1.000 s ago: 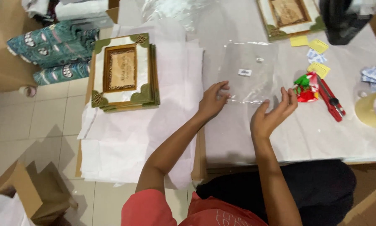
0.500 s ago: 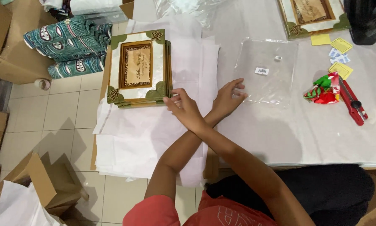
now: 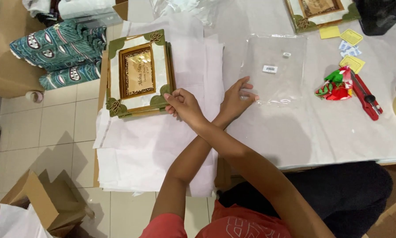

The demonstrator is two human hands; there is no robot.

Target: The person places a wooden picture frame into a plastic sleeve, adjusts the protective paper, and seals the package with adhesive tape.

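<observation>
Arms crossed at the forearms. My right hand (image 3: 183,105) has reached across to the left and its fingers are closed on the lower right corner of the framed plaque (image 3: 138,72), at the green leaf ornament there. The frame is white with green corner ornaments and a brown engraved panel; it lies flat on a stack of white tissue paper (image 3: 162,145), extending up and to the left from my grip. It appears to sit on top of another like frame, whose edges show beneath it.

My left hand (image 3: 235,98) lies just to the right of the right hand, open, fingers spread flat, fingertips pressing the lower left edge of the clear plastic bag (image 3: 275,70). The bag lies flat on the white table (image 3: 321,136), running up and right from that hand.

Well to the right of both hands: a red and green wrapped item (image 3: 334,84), touching a red box cutter (image 3: 365,94). Above those, yellow tags (image 3: 351,37).
</observation>
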